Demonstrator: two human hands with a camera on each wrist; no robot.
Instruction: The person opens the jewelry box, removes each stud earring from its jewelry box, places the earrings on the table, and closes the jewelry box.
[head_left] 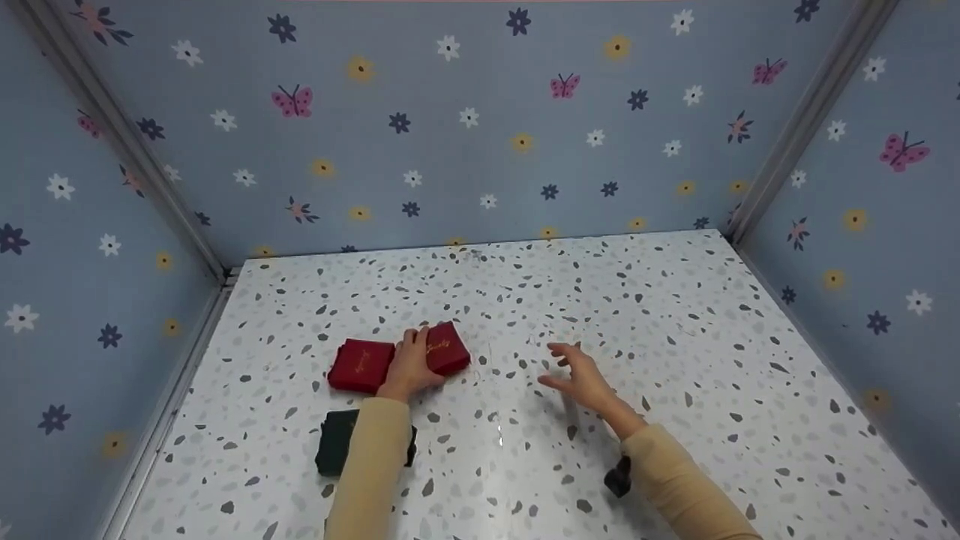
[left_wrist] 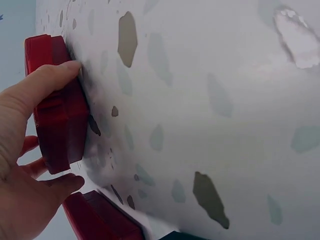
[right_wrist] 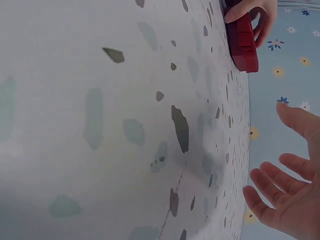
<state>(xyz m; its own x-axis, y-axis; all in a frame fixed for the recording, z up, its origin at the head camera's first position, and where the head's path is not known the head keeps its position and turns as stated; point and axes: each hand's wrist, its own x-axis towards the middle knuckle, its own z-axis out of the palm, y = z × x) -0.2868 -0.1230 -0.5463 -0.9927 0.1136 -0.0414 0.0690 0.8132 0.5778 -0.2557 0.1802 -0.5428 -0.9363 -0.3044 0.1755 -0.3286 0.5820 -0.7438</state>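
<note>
My left hand (head_left: 411,369) grips a small red jewelry box (head_left: 448,349) with gold lettering, thumb on the near side and fingers over the far left. In the left wrist view, the thumb lies across the side of this red box (left_wrist: 62,117), which has angled corners. Just left of that hand sits a second red jewelry box (head_left: 361,366), also gold-lettered. A dark green box (head_left: 335,442) lies nearer, partly hidden under the left forearm. Held over the table to the right, my right hand (head_left: 583,379) has its fingers spread and holds nothing.
The white speckled table (head_left: 637,315) is bounded by blue flower-patterned panels (head_left: 480,150) at the back and both sides. Metal rails (head_left: 810,120) run up the corners. A small black object (head_left: 618,477) sits at the right sleeve.
</note>
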